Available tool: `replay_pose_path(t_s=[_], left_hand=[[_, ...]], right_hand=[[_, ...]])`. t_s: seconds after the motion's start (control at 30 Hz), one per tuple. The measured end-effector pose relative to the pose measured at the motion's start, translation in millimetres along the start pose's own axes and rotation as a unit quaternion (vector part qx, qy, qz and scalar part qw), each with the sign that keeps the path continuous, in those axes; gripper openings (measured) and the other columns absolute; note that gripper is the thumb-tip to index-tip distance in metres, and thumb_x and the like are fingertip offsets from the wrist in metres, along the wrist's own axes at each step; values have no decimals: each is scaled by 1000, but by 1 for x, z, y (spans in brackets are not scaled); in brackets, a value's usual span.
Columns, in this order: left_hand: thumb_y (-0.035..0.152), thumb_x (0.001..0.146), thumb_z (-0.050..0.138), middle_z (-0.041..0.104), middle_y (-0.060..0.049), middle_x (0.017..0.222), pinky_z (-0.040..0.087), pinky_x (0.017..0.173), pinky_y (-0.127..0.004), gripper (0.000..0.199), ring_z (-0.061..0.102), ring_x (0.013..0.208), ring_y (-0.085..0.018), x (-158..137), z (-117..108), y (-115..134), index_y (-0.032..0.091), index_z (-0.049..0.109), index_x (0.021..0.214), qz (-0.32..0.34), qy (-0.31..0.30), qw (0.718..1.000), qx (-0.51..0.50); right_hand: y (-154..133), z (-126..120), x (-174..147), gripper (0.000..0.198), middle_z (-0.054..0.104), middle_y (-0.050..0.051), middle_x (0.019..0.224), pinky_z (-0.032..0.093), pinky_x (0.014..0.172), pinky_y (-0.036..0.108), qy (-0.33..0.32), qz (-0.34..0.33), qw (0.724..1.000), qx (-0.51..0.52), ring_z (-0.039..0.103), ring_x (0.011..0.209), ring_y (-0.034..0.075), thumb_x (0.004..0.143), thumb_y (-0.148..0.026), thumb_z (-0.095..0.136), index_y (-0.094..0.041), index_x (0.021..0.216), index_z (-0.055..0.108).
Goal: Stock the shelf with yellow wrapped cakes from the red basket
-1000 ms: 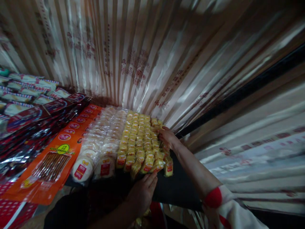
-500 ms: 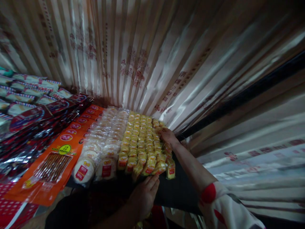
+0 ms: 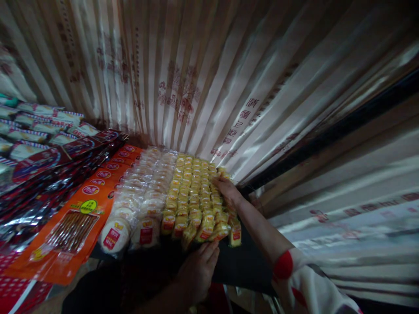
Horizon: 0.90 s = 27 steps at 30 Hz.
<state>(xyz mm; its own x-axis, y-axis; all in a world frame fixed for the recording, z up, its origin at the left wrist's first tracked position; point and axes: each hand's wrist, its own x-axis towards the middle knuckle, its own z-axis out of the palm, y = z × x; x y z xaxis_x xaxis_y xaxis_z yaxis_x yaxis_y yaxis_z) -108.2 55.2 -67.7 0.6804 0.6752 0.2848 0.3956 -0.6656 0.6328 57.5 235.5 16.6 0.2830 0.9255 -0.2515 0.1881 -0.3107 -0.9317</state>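
Rows of yellow wrapped snack cakes [image 3: 196,187] with red labels lie on a dark surface. My right hand [image 3: 225,188] reaches over their right side, its fingers stretched onto the packets towards the back; the far fingertips are partly hidden. At the front edge, my left hand [image 3: 199,266] rests with fingers stretched out, their tips against the lower packets. One yellow packet [image 3: 235,232] sits at the front right corner, slightly apart. Left of the yellow rows lie two columns of round white cakes [image 3: 145,231] in clear wrappers.
An orange snack bag [image 3: 73,226] with brown sticks lies further left, beside dark shiny packets [image 3: 42,183]. White striped packets [image 3: 49,124] fill the far left. A pleated printed curtain [image 3: 183,78] hangs behind, and a black bar [image 3: 327,139] crosses at the right.
My right hand has shifted slightly left, further over the yellow packets. The rightmost packets at the back look a little rearranged. My left hand has barely moved.
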Motion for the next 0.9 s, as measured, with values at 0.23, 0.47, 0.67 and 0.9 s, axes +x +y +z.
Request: replay_pose_path(t_s=[0.23, 0.47, 0.67, 0.9], left_hand=[[13, 88, 36, 43, -8, 139, 39, 104, -31, 47, 43, 126, -19, 0, 2, -1, 16, 40, 135, 1, 6, 1000, -8], [11, 88, 34, 43, -9, 138, 38, 105, -32, 45, 42, 126, -20, 3, -7, 4, 12, 42, 133, -7, -26, 1000, 0], [10, 87, 37, 43, -10, 138, 40, 103, -32, 47, 43, 125, -21, 2, -6, 3, 13, 41, 134, 4, -7, 1000, 7], [9, 87, 38, 45, -8, 137, 41, 103, -33, 46, 44, 124, -21, 3, -1, 4, 14, 43, 132, -23, -7, 1000, -9]], right_hand=[[-9, 10, -4, 15, 69, 2, 65, 54, 60, 28, -7, 61, 996, 63, 65, 62, 17, 75, -25, 60, -18, 88, 61], [-16, 11, -8, 16, 71, 5, 71, 55, 68, 32, -53, 105, 987, 107, 67, 69, 19, 78, -25, 58, -17, 92, 62], [-27, 7, -6, 20, 71, 6, 71, 55, 69, 33, -20, 144, 983, 110, 67, 67, 19, 81, -29, 58, -14, 94, 61], [-34, 10, -3, 33, 71, 7, 75, 54, 71, 35, -27, 157, 979, 125, 67, 69, 19, 85, -43, 50, -16, 100, 59]])
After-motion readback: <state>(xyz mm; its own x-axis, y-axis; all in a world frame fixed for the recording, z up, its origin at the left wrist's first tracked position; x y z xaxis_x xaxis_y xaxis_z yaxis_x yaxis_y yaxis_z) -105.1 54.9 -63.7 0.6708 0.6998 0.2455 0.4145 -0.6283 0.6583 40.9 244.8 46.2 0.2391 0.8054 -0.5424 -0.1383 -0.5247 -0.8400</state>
